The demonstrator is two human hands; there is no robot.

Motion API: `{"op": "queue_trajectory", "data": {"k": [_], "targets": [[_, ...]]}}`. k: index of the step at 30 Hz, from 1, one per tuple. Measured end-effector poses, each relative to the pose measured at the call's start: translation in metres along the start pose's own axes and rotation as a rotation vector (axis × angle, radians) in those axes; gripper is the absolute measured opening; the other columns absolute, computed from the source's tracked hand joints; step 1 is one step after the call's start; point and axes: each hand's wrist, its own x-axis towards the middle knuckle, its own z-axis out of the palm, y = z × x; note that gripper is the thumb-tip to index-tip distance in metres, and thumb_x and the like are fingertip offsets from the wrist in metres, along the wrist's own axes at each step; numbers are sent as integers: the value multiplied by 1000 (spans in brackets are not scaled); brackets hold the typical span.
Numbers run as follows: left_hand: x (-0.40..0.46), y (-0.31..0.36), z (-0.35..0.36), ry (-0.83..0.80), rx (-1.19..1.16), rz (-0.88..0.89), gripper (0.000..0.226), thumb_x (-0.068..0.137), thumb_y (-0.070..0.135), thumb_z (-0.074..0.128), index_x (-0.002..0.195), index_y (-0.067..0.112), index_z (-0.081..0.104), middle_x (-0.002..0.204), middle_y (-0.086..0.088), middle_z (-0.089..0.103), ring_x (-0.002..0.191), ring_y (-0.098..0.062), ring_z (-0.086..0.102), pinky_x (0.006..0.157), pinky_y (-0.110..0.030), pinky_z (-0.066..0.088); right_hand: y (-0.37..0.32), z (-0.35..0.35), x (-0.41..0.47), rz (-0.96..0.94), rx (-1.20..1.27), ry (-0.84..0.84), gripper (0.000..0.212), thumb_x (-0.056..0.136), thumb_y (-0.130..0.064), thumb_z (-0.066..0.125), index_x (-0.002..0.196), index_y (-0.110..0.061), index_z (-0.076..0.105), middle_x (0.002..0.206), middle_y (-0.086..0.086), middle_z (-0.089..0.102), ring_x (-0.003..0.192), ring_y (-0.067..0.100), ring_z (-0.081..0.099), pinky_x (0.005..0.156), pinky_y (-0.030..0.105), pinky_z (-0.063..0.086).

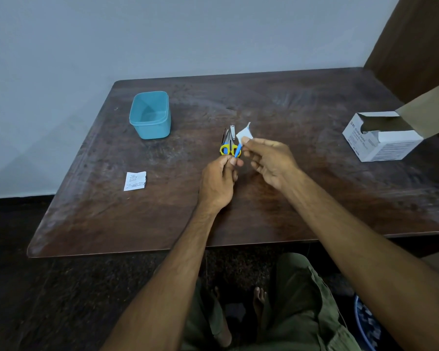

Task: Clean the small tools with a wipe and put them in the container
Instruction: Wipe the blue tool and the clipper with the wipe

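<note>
My left hand (219,182) pinches the lower end of a small tool with a blue handle (237,151) above the middle of the table. My right hand (269,160) holds a white wipe (245,133) against the tool's upper end. Just behind them on the wood lie yellow-handled scissors (225,145) and a metal nail clipper (232,131). A blue plastic container (150,115) stands open at the back left, with nothing visible inside.
A torn white wipe wrapper (134,181) lies at the front left of the dark wooden table (314,198). An opened white box of swabs (383,138) stands at the right edge. A wall runs behind the table.
</note>
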Motion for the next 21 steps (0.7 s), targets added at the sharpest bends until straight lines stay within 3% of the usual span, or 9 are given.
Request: {"op": "queue_trajectory", "data": {"k": [9,14,18,21], "targets": [[0,1,1,6,9,1,31,101,24,43,80,31,63,52,14,51,50,-3,49,58,-36,48,-4,2,-5,-94,25,125,18,77,-17,81,82,-22,64,77,-4,69,63,5,61,60,20,42],[1,1,0,1,-2,7,29,99,27,43,78,33,61,52,15,52,50,-5,49,58,-38,48,1,7,-11,-94,63,112,14,80,-15,77,82,-19,64,75,-1,69,64,5,64,63,21,43],[0,2,1,5,-8,-2,27,96,35,43,77,33,62,51,15,52,51,-7,50,59,-39,49,-3,8,-9,-151,56,213,32,75,-11,81,95,-16,56,78,-1,64,58,4,61,52,18,43],[1,2,1,10,-12,-8,27,95,37,43,77,34,62,51,15,53,51,-8,50,59,-39,49,-3,9,-9,-223,18,226,28,76,-8,80,85,-17,55,71,-2,61,52,2,59,45,14,41]]}}
